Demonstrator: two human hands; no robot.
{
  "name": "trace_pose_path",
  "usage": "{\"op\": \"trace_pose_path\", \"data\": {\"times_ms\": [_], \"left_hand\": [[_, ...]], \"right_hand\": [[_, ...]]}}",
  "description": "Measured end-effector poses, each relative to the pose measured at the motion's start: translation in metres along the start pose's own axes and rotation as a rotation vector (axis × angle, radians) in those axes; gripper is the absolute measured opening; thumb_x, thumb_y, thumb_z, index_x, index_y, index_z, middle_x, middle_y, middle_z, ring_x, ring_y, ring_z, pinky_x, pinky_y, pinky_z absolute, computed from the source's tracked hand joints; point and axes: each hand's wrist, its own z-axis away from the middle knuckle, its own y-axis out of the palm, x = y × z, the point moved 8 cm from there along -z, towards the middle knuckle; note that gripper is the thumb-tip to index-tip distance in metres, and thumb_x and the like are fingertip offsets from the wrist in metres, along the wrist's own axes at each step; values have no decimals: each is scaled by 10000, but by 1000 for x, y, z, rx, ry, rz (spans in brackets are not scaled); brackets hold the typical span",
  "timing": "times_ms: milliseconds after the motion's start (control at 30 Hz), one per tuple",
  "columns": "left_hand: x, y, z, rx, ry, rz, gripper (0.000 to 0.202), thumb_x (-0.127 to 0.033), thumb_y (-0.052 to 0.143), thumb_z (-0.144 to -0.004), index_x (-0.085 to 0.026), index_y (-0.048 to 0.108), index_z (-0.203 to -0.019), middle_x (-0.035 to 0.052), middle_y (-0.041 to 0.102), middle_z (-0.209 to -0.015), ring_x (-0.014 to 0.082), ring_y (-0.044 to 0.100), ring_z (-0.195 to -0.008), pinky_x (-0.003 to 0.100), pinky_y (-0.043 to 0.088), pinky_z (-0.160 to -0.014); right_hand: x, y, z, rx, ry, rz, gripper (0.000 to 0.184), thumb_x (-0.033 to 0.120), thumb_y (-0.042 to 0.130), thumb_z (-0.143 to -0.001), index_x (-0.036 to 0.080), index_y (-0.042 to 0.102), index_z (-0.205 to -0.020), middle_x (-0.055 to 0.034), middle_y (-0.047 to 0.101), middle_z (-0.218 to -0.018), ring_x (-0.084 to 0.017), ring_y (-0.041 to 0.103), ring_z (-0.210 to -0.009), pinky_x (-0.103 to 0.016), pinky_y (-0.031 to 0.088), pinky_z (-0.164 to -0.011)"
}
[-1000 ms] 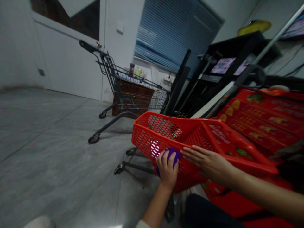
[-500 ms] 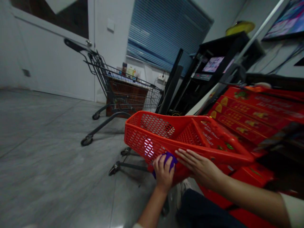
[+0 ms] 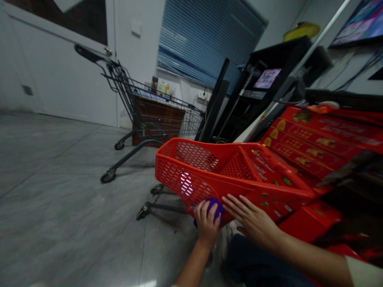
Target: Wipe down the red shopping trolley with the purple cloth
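Note:
A red plastic shopping cart [image 3: 227, 181] on dark metal legs stands right in front of me, its side turned towards me. My left hand [image 3: 207, 224] is closed over a bunched purple cloth [image 3: 215, 208] and presses it against the lower part of the cart's side, near the edge of the perforated area. Flat against the same side, just right of the cloth, lies my right hand [image 3: 251, 218] with its fingers stretched out and nothing in it. Part of the cloth is hidden under my left fingers.
Behind the red cart stands a grey wire shopping cart [image 3: 161, 107]. Red printed boxes [image 3: 314, 139] are stacked at the right, beside a black cabinet [image 3: 254, 91] with a small screen. A white door [image 3: 68, 79] is at the left; grey tiles [image 3: 74, 207] cover the floor.
Both hands sit slightly lower on the cart's side, the purple cloth moving down with my left hand. My right hand's fingers are a little more spread. The view has shifted slightly.

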Motion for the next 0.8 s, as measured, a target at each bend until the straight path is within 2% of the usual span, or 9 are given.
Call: {"op": "trace_pose_path", "data": {"times_ms": [100, 233, 300, 400, 500, 567, 700, 800], "left_hand": [[15, -2, -8, -18, -22, -20, 260, -241, 528, -932, -209, 620, -1174, 98, 590, -1179, 233, 505, -1160, 424, 444, -980], [37, -4, -16, -60, -141, -50, 284, -235, 551, -921, -186, 603, -1196, 115, 578, -1195, 233, 500, -1162, 437, 439, -994], [34, -1, -3, -51, -158, -46, 278, -244, 546, -925, -189, 605, -1191, 111, 578, -1190, 227, 506, -1148, 425, 451, -982], [23, 6, 33, -12, -144, -50, 252, -247, 519, -938, -200, 618, -1165, 96, 589, -1169, 212, 519, -1125, 393, 471, -955], [24, 10, 55, 14, -140, -55, 247, -230, 498, -944, -205, 623, -1156, 90, 597, -1160, 204, 527, -1122, 375, 478, -941], [35, 9, 50, -7, -137, -51, 252, -235, 500, -944, -206, 620, -1164, 91, 593, -1164, 208, 526, -1129, 384, 476, -948], [64, 0, 15, -151, -221, -72, 276, -247, 531, -932, -188, 609, -1190, 114, 571, -1169, 227, 513, -1142, 423, 465, -968], [61, 3, 4, -161, -254, -60, 290, -263, 537, -930, -188, 609, -1200, 120, 569, -1172, 231, 515, -1148, 432, 461, -976]], "right_hand": [[2, 2, -1, -8, 26, 5, 640, 469, 526, -871, 188, 442, -1440, -13, 332, -1574, -196, 148, -1487, -397, 239, -1182], [7, 8, -3, -13, 20, -4, 591, 409, 500, -876, 176, 471, -1419, 1, 346, -1566, -177, 123, -1492, -393, 232, -1185], [10, 10, -2, -19, 13, -11, 575, 384, 491, -870, 164, 493, -1402, -7, 355, -1561, -177, 119, -1493, -391, 231, -1187], [14, 14, 1, -20, 3, -13, 577, 363, 495, -860, 155, 498, -1398, -17, 359, -1560, -180, 126, -1492, -386, 238, -1186], [19, 21, 4, -20, -27, -15, 565, 351, 499, -857, 182, 503, -1396, 9, 342, -1568, -176, 138, -1490, -376, 241, -1188], [21, 26, 6, -27, -48, -21, 548, 348, 493, -857, 197, 518, -1383, 25, 330, -1573, -175, 144, -1489, -374, 231, -1194], [20, 34, 5, -26, -66, -15, 544, 344, 475, -868, 198, 510, -1391, 34, 307, -1582, -172, 144, -1489, -372, 193, -1209], [15, 31, 5, -37, -67, -18, 538, 349, 463, -877, 205, 507, -1394, 31, 313, -1580, -172, 154, -1487, -367, 179, -1215]]}}
